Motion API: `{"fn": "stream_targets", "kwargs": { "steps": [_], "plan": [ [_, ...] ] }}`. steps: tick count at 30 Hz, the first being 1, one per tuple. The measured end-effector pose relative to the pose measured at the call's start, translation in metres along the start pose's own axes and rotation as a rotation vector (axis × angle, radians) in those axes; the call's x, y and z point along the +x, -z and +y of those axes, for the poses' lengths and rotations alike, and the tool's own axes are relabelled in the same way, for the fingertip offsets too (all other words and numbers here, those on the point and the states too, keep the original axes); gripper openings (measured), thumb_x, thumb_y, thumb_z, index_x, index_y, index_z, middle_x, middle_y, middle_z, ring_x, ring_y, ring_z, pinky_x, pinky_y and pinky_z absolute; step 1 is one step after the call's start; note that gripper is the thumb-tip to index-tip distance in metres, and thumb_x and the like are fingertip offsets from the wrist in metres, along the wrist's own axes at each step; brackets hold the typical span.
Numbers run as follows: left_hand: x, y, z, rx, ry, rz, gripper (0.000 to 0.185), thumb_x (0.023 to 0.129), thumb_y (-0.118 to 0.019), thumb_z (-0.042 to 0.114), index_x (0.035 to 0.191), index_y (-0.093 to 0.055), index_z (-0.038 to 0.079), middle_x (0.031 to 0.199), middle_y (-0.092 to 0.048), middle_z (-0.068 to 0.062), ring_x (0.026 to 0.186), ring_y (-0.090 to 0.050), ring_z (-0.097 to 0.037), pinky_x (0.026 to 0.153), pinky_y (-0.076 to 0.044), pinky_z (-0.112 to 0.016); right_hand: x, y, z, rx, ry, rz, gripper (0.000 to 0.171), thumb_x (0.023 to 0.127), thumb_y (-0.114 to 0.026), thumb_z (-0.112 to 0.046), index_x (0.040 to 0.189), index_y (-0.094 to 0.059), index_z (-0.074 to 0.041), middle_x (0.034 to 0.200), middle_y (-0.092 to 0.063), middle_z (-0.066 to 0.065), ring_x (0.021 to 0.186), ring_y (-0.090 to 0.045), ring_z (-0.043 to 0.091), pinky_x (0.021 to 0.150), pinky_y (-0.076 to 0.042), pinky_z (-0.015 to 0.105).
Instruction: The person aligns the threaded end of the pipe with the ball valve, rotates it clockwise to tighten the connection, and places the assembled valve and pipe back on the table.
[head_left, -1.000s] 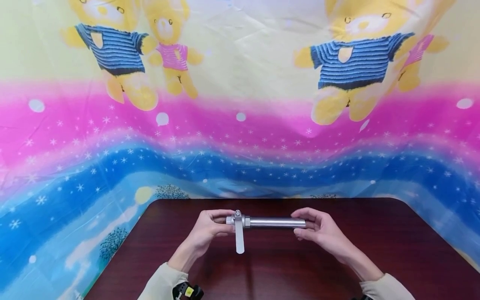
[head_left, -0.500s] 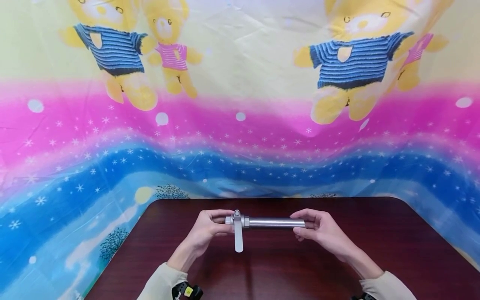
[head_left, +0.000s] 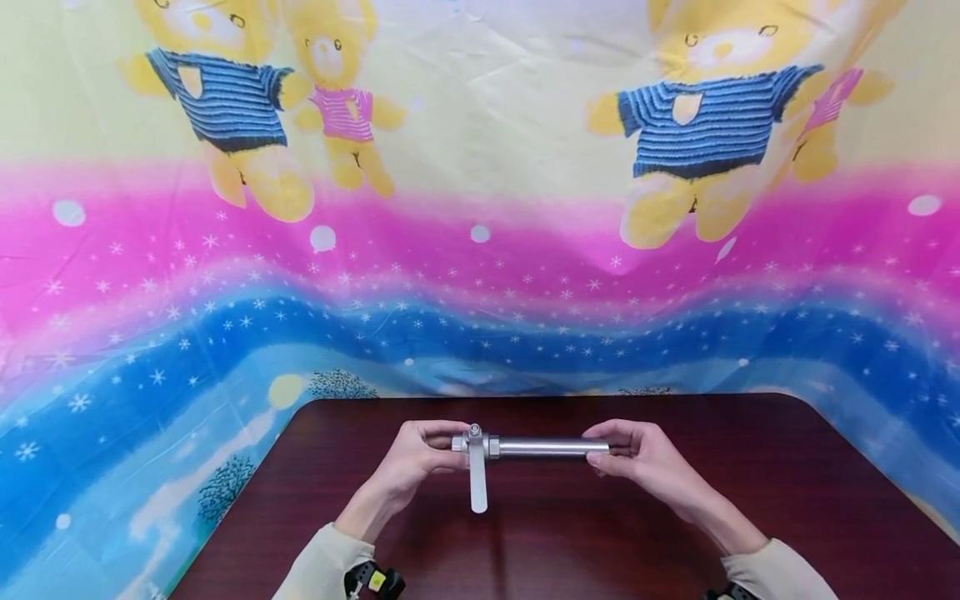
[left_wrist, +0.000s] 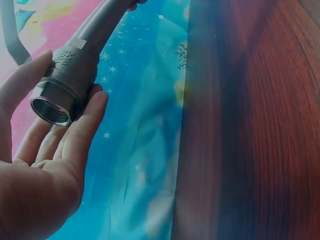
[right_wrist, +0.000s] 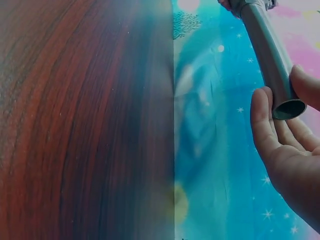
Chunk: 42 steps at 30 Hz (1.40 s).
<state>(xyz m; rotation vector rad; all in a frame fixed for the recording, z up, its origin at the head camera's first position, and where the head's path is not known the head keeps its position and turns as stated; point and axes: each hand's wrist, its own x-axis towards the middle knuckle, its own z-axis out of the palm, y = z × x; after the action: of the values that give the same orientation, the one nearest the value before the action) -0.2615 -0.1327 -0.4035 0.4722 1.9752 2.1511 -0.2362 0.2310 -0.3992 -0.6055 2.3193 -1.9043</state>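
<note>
Above the dark wooden table (head_left: 787,500), a metal valve-and-pipe assembly is held level between both hands. At the left, the threaded valve body (head_left: 474,442) is pinched by thumb and fingers of the left hand (head_left: 416,463); its flat lever handle (head_left: 477,485) hangs toward the person. The pipe (head_left: 551,447) extends rightward. Its open end is gripped by the right hand (head_left: 643,462), apparently at the fingertips. A patterned cloth (head_left: 480,250) is seen behind.

Before you stands a dark reddish-brown wooden table (head_left: 750,500) with rounded far corners; its far edge and both sides meet the bright cartoon-bear cloth (head_left: 480,275) hanging behind the table; on the tabletop itself you can see nothing lying flat.
</note>
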Motion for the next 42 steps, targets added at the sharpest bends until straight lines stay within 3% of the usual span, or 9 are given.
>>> {"fn": "stream_targets", "kwargs": {
  "steps": [7,16,27,36,42],
  "plan": [
    [0.003,0.001,-0.003,0.046,0.006,-0.001,0.054,0.075,-0.083,-0.011,0.128,-0.069,-0.011,0.108,-0.078,-0.016,0.096,-0.074,-0.019,0.083,-0.06,-0.033,-0.001,0.002,0.007,0.018,-0.04,-0.005,0.049,0.089,-0.083,-0.005,0.13,-0.063,0.012,0.112,-0.071,0.021,0.096,-0.073,0.023,0.085,-0.061,0.036],
    [0.012,0.005,-0.018,0.155,0.066,-0.037,0.054,0.077,-0.083,-0.013,0.129,-0.069,-0.011,0.11,-0.077,-0.019,0.099,-0.075,-0.023,0.088,-0.059,-0.034,0.001,0.001,0.023,-0.106,-0.073,0.043,0.043,0.086,-0.086,-0.007,0.124,-0.072,0.008,0.105,-0.076,0.015,0.093,-0.072,0.025,0.079,-0.059,0.03],
    [0.018,0.008,-0.036,0.308,0.036,-0.086,0.052,0.072,-0.082,-0.02,0.123,-0.072,-0.012,0.108,-0.076,-0.021,0.096,-0.073,-0.022,0.078,-0.061,-0.033,0.002,-0.012,0.046,-0.155,-0.164,0.123,0.042,0.08,-0.089,-0.001,0.119,-0.075,0.006,0.103,-0.076,0.013,0.089,-0.071,0.022,0.072,-0.059,0.03],
    [0.021,0.007,-0.042,0.437,0.022,-0.077,0.049,0.069,-0.086,-0.017,0.115,-0.077,-0.007,0.103,-0.078,-0.017,0.092,-0.076,-0.022,0.07,-0.062,-0.033,0.006,-0.014,0.048,-0.232,-0.21,0.15,0.04,0.077,-0.092,-0.003,0.115,-0.079,0.002,0.099,-0.077,0.009,0.088,-0.069,0.021,0.071,-0.056,0.031],
    [0.023,0.007,-0.047,0.494,0.014,-0.062,0.048,0.065,-0.088,-0.017,0.111,-0.079,-0.004,0.101,-0.078,-0.014,0.092,-0.076,-0.022,0.072,-0.061,-0.031,0.007,-0.016,0.05,-0.235,-0.237,0.161,0.04,0.076,-0.092,-0.002,0.113,-0.079,0.002,0.101,-0.077,0.01,0.089,-0.07,0.021,0.073,-0.057,0.033]
  ]
}}
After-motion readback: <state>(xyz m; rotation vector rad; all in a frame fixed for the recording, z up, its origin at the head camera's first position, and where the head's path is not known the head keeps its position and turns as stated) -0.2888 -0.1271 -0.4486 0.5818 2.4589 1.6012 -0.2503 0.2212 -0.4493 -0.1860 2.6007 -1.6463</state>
